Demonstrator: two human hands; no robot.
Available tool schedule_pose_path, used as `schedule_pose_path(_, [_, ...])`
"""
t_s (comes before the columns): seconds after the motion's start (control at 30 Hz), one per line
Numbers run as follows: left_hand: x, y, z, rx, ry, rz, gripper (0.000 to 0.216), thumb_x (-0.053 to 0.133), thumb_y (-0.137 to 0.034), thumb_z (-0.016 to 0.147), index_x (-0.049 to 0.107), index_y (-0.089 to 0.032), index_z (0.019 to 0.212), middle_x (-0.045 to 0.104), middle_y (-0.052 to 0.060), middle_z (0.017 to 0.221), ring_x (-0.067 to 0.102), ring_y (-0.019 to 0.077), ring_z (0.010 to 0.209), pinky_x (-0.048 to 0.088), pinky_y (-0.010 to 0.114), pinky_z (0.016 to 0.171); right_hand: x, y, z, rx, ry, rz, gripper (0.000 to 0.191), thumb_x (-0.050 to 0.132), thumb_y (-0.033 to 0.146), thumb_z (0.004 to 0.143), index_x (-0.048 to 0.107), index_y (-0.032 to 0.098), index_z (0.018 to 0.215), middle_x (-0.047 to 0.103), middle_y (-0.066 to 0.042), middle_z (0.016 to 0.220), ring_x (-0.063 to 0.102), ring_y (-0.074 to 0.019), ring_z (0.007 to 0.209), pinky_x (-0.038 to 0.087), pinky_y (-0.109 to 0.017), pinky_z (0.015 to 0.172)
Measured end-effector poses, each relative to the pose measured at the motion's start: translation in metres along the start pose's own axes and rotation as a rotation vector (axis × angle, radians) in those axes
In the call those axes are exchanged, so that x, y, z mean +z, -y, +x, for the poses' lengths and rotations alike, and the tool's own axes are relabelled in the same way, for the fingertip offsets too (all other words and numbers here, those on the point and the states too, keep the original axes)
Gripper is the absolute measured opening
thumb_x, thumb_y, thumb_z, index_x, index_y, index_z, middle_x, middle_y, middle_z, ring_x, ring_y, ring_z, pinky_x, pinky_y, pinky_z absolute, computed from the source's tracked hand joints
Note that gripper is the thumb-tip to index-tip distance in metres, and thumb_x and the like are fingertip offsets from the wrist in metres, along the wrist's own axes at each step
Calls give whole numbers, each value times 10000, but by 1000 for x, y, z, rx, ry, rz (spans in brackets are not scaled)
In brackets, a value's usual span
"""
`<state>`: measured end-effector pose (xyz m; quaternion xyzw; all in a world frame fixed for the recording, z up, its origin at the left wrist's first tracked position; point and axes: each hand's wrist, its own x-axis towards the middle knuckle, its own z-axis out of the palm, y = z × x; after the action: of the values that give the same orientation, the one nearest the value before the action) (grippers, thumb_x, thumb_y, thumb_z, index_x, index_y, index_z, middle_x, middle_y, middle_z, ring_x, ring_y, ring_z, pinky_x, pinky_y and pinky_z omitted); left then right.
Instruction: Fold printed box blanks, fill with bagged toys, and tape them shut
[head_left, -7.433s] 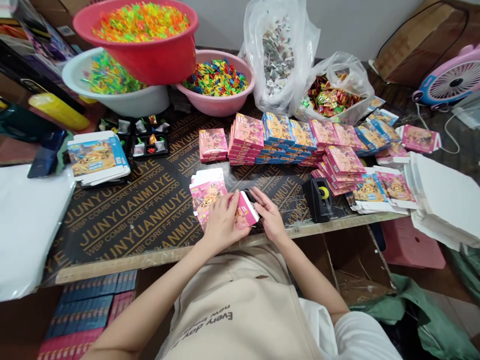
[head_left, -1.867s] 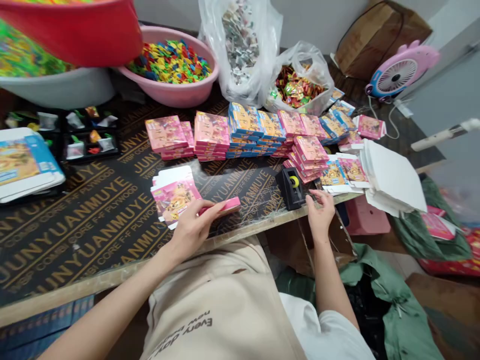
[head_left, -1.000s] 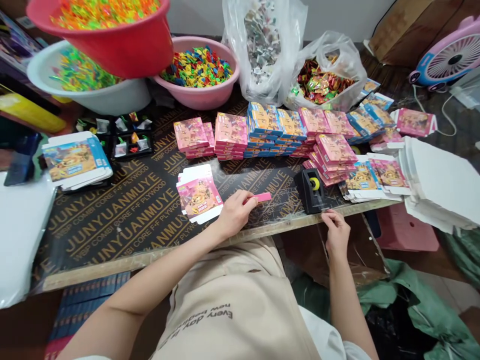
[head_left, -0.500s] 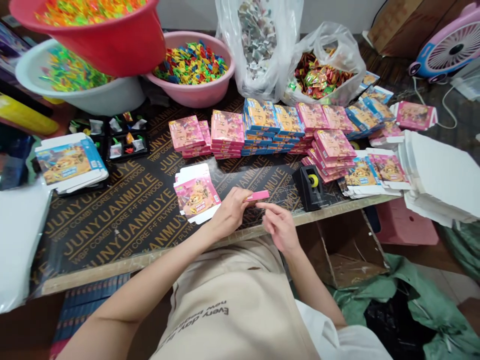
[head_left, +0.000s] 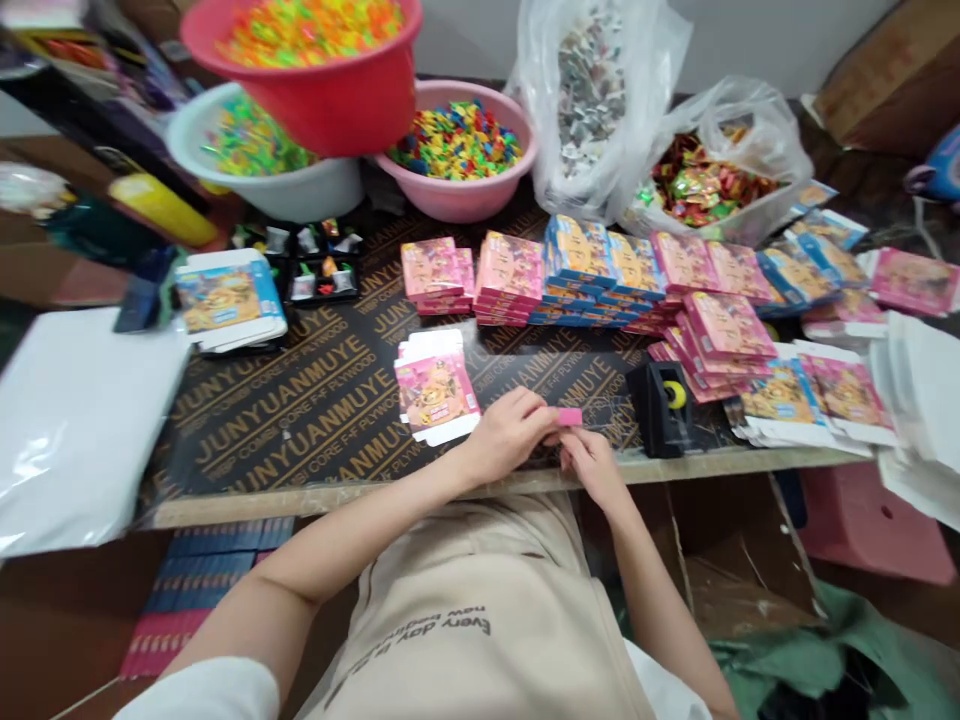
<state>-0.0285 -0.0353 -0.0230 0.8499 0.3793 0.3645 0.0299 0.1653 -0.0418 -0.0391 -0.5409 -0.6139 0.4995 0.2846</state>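
Observation:
My left hand (head_left: 511,432) is closed around a small pink box (head_left: 570,416), held on edge just above the front of the table. Only a narrow pink side of the box shows past the fingers; the rest is hidden. My right hand (head_left: 596,465) has its fingers bent and pressed together at the near side of that box. To the left of my hands lie flat pink box blanks (head_left: 436,392), printed side up with white flaps out. A black tape dispenser (head_left: 664,410) with a yellow core stands to the right of my right hand.
Stacked pink boxes (head_left: 510,275) and blue boxes (head_left: 577,250) line the table's middle. Behind are a red basin (head_left: 337,100), a pink basin (head_left: 457,195) and plastic bags (head_left: 600,170) of small packets. Blue blanks (head_left: 225,290) and black trays (head_left: 330,285) sit left.
My right hand has come in from just beside the pink box to touch it, its pointing finger now bent. The whole view has shifted, with the table's things appearing farther right.

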Motion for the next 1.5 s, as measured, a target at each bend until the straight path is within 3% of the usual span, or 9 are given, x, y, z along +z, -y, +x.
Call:
schedule_pose_path(0.13, [-53,48,-15,206,-59,146,365,468,-135,985,541,-199,1337,673,92,1098,594,219,1115,518,404,955,6,-10,24,-146,23,-234,373,542,489,924,733,180,838,666,-39,729,575,-172,651,451,-307,657])
schedule_pose_path(0.27, [-94,143,-8,21,-223,285,456,516,-125,955,534,-238,1397,659,106,1106,582,250,1151,458,477,1023,47,12,73,-392,100,-434,354,673,469,868,714,200,1096,674,-127,1115,619,-274,1045,495,-410,926])
schedule_pose_path(0.53, [-64,236,36,-201,55,149,266,537,-126,913,700,-180,1117,685,125,1102,595,250,1128,432,495,1036,144,88,149,-502,400,-1023,728,862,513,664,581,132,1216,566,-206,1214,598,-351,1106,504,-439,886])
schedule_pose_path(0.83, [-90,149,-45,-739,-356,-325,466,713,-404,822,649,-193,1233,659,139,1263,615,267,1195,460,474,1062,125,83,151,-480,320,-755,512,877,402,660,574,180,1008,664,-78,957,638,-225,770,431,-300,659])
schedule_pose_path(0.93, [-82,100,-72,-883,-287,-923,819,799,-510,676,522,-237,1398,665,138,1278,666,291,1121,537,444,958,107,86,137,-432,230,-292,467,887,420,620,546,216,865,606,27,759,526,-142,627,392,-266,604])
schedule_pose_path(1.07, [-63,51,-82,-995,-103,-1443,653,798,-486,615,679,-214,1197,748,121,1075,719,290,931,578,407,818,89,90,110,-424,209,97,440,911,375,563,577,222,805,562,56,707,441,-105,582,391,-252,566])
schedule_pose_path(1.27, [-62,29,-66,-1024,-168,-1446,565,799,-345,600,710,-201,1138,750,117,1101,699,288,1020,549,396,913,62,71,85,-225,34,381,740,936,353,507,649,268,1184,687,-53,1141,637,-155,803,521,-286,696])
schedule_pose_path(1.4, [-59,18,-55,-1040,-108,-1381,505,805,-375,672,712,-177,1127,753,113,1089,706,289,981,568,413,880,50,58,69,-61,332,469,483,901,435,559,755,218,966,761,-26,858,687,-197,780,570,-345,732])
schedule_pose_path(1.5, [-50,17,-50,-1004,-103,-1229,391,789,-409,734,748,-177,1046,765,92,1042,702,284,997,557,418,916,45,51,56,-57,205,445,282,860,424,638,774,207,796,757,-19,743,680,-198,700,579,-374,725])
